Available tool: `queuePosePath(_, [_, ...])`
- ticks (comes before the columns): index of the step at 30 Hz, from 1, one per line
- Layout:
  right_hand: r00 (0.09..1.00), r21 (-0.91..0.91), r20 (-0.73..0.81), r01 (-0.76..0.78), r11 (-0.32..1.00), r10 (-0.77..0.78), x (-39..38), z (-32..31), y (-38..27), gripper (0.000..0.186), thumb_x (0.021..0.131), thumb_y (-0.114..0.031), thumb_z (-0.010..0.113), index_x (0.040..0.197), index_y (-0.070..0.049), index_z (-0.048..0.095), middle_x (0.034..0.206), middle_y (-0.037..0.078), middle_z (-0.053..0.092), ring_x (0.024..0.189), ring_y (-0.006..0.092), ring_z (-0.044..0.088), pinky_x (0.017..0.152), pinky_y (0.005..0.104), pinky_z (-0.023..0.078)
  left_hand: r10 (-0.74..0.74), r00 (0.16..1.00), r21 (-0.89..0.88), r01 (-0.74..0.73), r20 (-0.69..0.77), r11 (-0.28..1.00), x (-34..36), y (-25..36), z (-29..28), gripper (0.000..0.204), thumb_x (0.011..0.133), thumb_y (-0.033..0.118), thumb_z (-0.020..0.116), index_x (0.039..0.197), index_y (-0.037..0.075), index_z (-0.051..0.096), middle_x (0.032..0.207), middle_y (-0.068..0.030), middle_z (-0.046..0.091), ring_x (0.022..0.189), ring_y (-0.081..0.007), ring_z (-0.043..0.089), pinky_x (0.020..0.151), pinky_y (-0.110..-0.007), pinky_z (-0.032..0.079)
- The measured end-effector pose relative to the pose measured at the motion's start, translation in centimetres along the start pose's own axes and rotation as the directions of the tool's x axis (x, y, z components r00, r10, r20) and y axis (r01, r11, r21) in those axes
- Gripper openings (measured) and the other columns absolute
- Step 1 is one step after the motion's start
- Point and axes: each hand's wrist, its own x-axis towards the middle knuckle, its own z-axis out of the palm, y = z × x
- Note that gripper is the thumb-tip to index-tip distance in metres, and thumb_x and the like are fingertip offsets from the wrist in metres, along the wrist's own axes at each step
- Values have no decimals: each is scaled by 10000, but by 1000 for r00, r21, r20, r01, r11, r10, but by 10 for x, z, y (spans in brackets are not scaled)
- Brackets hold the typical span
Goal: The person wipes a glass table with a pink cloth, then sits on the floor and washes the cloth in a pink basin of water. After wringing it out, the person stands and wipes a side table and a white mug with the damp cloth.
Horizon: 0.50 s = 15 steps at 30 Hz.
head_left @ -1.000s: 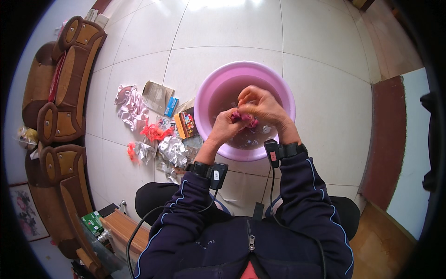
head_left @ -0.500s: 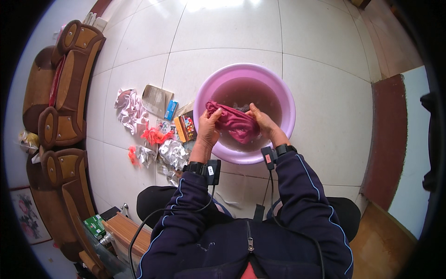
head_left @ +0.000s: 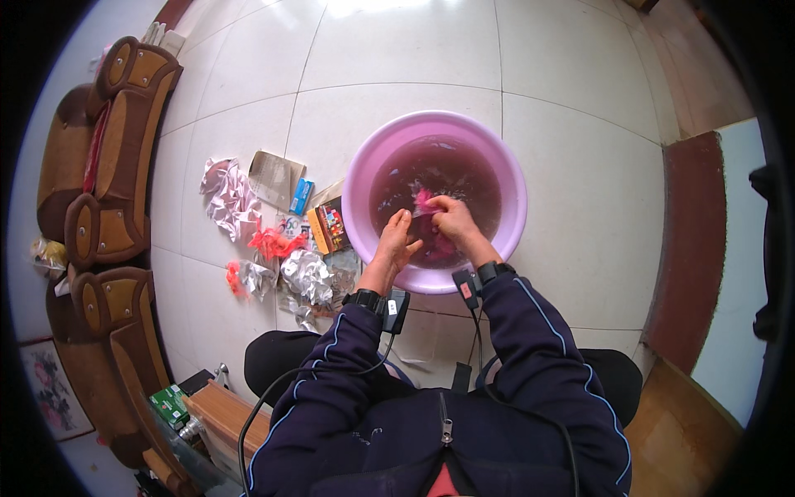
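Note:
A pink plastic basin (head_left: 511, 190) holds murky brownish water (head_left: 443, 161). My right hand (head_left: 451, 217) grips a dark pink cloth (head_left: 424, 200), most of which lies under the water right of and below my left hand's fingertips. My left hand (head_left: 397, 240) is over the basin's left part, fingers apart and holding nothing, beside the cloth. Black straps with small devices and cables are on both my wrists.
Left of the basin lie crumpled white paper (head_left: 307, 275), pink wrappers (head_left: 228, 197), red plastic (head_left: 277, 243), cardboard (head_left: 273, 178) and small boxes (head_left: 330, 227). A brown sofa (head_left: 124, 158) stands at the left, a wooden piece (head_left: 224, 410) at lower left, a wall (head_left: 731, 207) at right.
My left hand has let go of the cloth it held up with my right hand half a second ago. The cloth has dropped into the water, still in my right hand.

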Motion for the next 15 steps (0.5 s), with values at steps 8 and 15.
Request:
queuePosePath(8, [844, -455, -125, 418, 786, -521, -60, 69, -29, 216, 792, -274, 615, 809, -69, 551, 738, 171, 625, 739, 360, 625, 663, 427, 497, 124, 950, -429, 11, 287, 903, 14, 4, -6, 334, 979, 387, 403, 962, 84, 543, 848, -71, 592, 760, -195, 589, 681, -351, 527])
queuePosePath(15, [812, -426, -439, 189, 885, -385, -20, 25, -27, 223, 860, -297, 550, 914, -82, 531, 887, 166, 573, 871, 363, 570, 752, 468, 459, 152, 969, -362, -73, 194, 929, -13, -6, 34, 251, 989, 277, 406, 938, 67, 535, 840, -41, 575, 756, -168, 558, 659, -318, 506])
